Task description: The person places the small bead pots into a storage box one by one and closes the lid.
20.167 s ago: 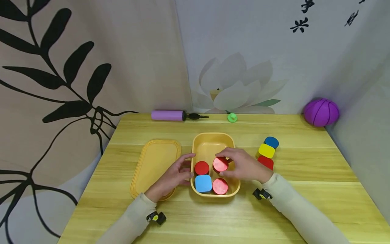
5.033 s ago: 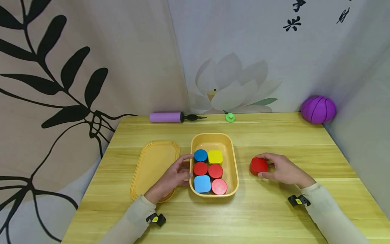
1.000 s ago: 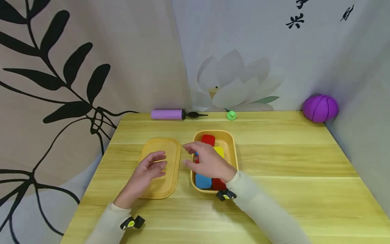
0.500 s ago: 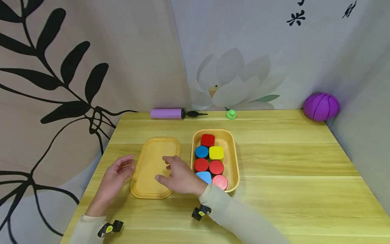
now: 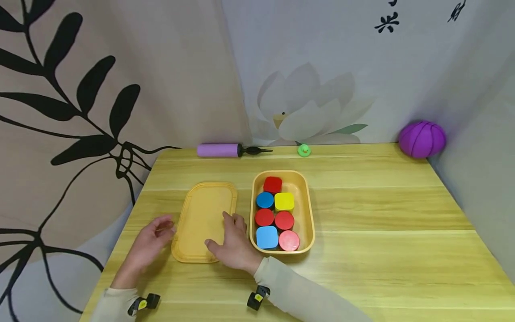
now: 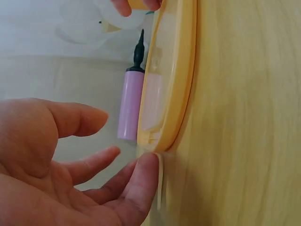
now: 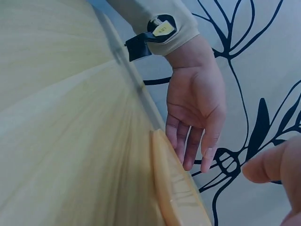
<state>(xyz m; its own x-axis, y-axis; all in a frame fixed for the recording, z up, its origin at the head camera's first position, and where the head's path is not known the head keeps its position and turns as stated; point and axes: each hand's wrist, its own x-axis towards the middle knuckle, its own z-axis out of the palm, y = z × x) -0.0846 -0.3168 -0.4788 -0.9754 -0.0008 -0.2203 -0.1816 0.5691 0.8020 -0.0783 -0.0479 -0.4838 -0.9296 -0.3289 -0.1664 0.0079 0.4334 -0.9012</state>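
A flat yellow lid (image 5: pixel 197 223) with rounded corners lies on the table. My left hand (image 5: pixel 146 243) is at its left edge, fingers loosely bent; whether the fingertips touch it I cannot tell. Over the lid's lower right part is my right hand (image 5: pixel 235 246), its thumb and fingers spread, gripping nothing. Just right of it stands a yellow box (image 5: pixel 310 214) without a cover. Inside are a red square block (image 5: pixel 272 184), a blue round block (image 5: pixel 264 200), a yellow square block (image 5: pixel 284 201), several red or pink round blocks (image 5: pixel 284 220) and a light blue square block (image 5: pixel 267 237).
Along the table's back edge lie a purple hand pump (image 5: pixel 219 150) with a black nozzle and a small green duck toy (image 5: pixel 304 150). A purple ball (image 5: pixel 422 139) sits at the back right corner, by the wall.
The three blocks once right of the box are now inside it, the red square last. Both hands have left the box and moved left to the lid; the right hand's fingers have turned further forward.
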